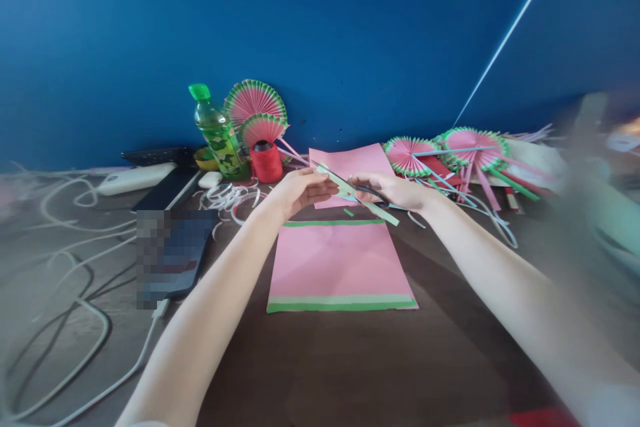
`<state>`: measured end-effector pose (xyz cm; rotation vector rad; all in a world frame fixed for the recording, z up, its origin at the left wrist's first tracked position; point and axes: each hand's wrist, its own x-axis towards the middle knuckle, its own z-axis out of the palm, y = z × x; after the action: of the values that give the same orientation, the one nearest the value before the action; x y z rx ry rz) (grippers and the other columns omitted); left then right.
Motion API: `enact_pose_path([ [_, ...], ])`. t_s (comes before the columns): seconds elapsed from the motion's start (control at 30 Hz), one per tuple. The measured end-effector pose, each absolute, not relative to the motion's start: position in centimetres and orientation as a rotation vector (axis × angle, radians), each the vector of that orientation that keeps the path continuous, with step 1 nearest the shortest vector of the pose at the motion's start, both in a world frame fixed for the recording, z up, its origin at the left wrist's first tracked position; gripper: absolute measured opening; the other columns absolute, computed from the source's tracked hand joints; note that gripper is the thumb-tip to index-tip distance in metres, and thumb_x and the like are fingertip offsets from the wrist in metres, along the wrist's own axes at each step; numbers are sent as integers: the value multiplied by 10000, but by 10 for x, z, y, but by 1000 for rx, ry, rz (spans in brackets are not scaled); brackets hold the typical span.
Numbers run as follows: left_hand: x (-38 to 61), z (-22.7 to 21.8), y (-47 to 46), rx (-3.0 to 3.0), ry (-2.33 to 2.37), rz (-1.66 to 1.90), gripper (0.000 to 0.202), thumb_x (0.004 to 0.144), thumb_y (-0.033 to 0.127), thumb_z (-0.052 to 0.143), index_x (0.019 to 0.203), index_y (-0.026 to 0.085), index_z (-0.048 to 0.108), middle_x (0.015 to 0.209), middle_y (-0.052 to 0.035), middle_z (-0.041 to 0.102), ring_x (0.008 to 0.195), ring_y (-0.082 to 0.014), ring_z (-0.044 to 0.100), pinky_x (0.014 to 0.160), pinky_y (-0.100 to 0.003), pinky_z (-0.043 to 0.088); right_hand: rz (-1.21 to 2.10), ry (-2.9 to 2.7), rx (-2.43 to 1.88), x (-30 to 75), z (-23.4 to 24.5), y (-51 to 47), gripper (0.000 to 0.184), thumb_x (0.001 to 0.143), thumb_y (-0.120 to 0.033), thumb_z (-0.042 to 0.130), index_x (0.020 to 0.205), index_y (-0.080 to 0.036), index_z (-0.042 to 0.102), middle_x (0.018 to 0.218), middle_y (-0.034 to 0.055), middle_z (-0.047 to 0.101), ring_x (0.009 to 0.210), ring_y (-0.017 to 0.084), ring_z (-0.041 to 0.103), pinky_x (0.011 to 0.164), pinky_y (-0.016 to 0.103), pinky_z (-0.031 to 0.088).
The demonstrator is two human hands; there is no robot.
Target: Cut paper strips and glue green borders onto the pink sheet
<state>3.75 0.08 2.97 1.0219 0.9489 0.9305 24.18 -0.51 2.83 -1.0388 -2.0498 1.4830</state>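
My left hand (311, 190) pinches one end of a pale green paper strip (384, 213), which slants down to the right. In my right hand (387, 190) is a pair of dark-handled scissors (371, 195), its blades lying along the strip and pointing up to the left. Below both hands a pink paper sheet (340, 260) lies flat, with green bands along its near and far edges. A second pink sheet (360, 160) is partly hidden behind my hands. A small green scrap (349, 212) rests between the sheets.
At the back left stand a green-capped bottle (220, 137), a red thread spool (267, 161) and a pleated paper fan (257, 103). More pleated fans (470, 150) lie at the back right. A phone (180, 253) and white cables (100, 320) occupy the left.
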Motion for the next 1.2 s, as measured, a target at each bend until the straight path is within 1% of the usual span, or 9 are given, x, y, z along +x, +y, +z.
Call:
enact_pose_path([
  [0.17,36,28,2,1030,947,930,94,787,105,544,714,106,603,687,-77,695,671,-163,685,657,-237,528,1457,-2067,-1037,243,26,-4,341,754,-452,620,953,-193,523,780,-25,491,549,59,413,467,215,310],
  [0.33,33,28,4,1027,1002,985,83,765,94,553,694,120,588,689,-46,679,647,-142,674,659,-242,525,1425,-1960,-1092,242,28,-3,297,776,-406,588,959,-184,513,731,-30,486,509,54,426,449,206,305],
  [0.47,30,27,6,1050,1097,1043,77,741,100,570,670,128,582,636,-16,650,559,-107,639,624,-230,510,1228,-1958,-1250,249,27,4,311,763,-410,596,967,-183,539,777,3,545,556,75,517,464,206,325],
  [0.6,28,25,7,1049,1152,985,60,728,113,580,671,130,585,654,-29,667,595,-116,651,669,-247,512,959,-1995,-1535,258,22,13,419,681,-461,666,978,-184,565,881,45,587,602,97,560,456,204,351],
  [0.8,21,28,6,1128,1178,754,44,686,124,632,699,130,591,699,-68,704,655,-152,674,701,-272,523,893,-2085,-1698,264,18,16,414,692,-486,640,979,-195,574,903,58,615,659,125,589,485,208,417],
  [0.93,18,31,2,1261,1122,460,175,633,177,700,774,117,617,777,-115,717,705,-190,682,720,-298,528,882,-2100,-1685,264,18,16,411,712,-476,625,998,-188,565,871,59,623,655,128,593,482,207,417],
  [1.0,17,34,-1,1357,1141,322,185,624,198,701,769,119,618,773,-111,717,671,-188,680,670,-284,531,890,-2088,-1678,264,17,17,398,719,-461,624,1000,-186,564,887,62,623,663,128,596,487,207,422],
  [1.13,15,38,-5,1517,1326,132,91,616,171,655,629,137,571,676,-92,708,577,-179,664,540,-243,512,918,-2065,-1671,266,14,19,395,704,-468,641,982,-194,576,873,54,619,632,127,588,496,224,425],
  [1.2,15,39,-6,1551,1425,87,99,608,149,635,585,149,538,633,-97,697,543,-189,656,496,-244,498,934,-2065,-1650,266,13,20,394,695,-477,649,966,-197,586,857,53,621,609,130,582,499,239,423],
])
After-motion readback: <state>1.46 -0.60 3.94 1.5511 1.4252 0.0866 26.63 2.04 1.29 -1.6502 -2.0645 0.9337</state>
